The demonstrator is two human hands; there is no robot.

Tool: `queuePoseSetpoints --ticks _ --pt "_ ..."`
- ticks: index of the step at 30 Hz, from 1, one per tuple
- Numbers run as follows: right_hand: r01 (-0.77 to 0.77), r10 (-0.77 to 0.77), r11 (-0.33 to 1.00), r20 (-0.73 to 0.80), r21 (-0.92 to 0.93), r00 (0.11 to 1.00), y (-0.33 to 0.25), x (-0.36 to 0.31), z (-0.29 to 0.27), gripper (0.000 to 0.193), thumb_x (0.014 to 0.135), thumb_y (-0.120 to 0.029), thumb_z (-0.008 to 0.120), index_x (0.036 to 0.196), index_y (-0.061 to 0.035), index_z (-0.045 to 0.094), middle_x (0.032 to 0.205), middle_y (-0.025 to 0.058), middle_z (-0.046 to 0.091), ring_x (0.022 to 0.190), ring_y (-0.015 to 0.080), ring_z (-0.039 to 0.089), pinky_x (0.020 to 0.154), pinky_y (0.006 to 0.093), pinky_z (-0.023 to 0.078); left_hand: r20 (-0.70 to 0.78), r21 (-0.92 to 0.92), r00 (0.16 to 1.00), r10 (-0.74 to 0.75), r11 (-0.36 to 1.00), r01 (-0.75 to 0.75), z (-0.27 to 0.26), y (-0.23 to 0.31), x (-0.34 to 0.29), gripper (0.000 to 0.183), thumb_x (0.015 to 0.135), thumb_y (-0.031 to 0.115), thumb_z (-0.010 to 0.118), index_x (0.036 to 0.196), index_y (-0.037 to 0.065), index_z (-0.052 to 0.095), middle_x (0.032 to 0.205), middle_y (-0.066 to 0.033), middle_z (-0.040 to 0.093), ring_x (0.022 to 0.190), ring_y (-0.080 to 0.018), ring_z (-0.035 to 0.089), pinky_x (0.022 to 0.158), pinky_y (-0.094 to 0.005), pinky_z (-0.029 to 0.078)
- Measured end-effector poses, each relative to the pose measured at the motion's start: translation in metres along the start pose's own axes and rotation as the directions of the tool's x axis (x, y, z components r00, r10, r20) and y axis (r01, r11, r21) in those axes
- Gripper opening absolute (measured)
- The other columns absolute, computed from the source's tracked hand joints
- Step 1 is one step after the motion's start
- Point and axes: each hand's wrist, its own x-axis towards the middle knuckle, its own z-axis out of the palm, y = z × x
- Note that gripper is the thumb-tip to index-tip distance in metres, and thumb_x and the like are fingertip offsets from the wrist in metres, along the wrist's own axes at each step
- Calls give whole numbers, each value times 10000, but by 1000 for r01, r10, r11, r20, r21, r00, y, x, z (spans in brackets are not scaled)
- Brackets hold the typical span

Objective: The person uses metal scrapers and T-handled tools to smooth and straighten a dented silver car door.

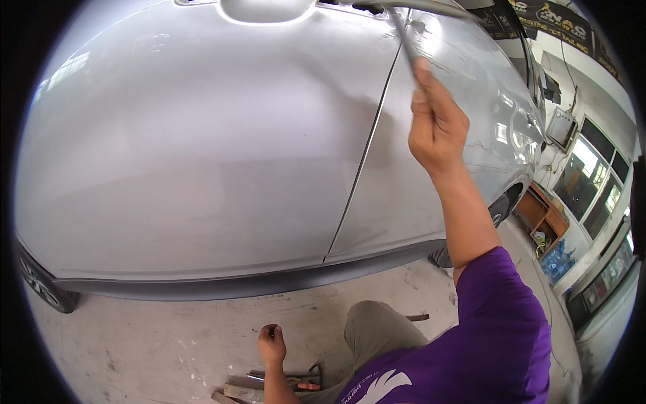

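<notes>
My right hand [441,124] is raised in front of the silver car side, fingers wrapped round a long thin grey bar [406,40]. The bar's upper end is by the handle openings near the top of the door [222,148]; whether it touches the panel I cannot tell. A narrow seam [363,158] divides this door from the neighbouring panel [464,101], which has wavy reflections near the top. Low down, away from the car, my left hand [272,345] is closed, its fingertips pressed together. Anything in it is too small or hidden to make out.
Several hand tools, one with an orange handle [309,386], lie on the concrete floor [168,337] beside my left forearm. A dark bar end [418,317] shows past my knee. Along the car's bottom runs a dark sill [222,287]. A wooden cabinet [542,215] stands far right.
</notes>
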Motion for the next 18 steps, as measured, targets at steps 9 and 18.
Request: queuePoseSetpoints --ticks 9,18 --pt "10 -9 997 22 -79 1000 0 0 5 474 885 84 573 1314 -114 620 1010 122 719 738 142 633 685 262 514 -7 -9 1000 -15 1000 15 1 4 3 180 867 159 667 948 -1 680 860 -183 704 773 -321 688 715 -388 537" --pt "-12 18 996 57 -94 998 0 -4 4 524 878 104 554 1325 -162 617 944 94 709 670 153 596 668 243 503 62 -15 992 -107 994 109 2 -4 6 201 869 160 658 961 -19 675 894 -190 709 819 -310 692 746 -386 535"
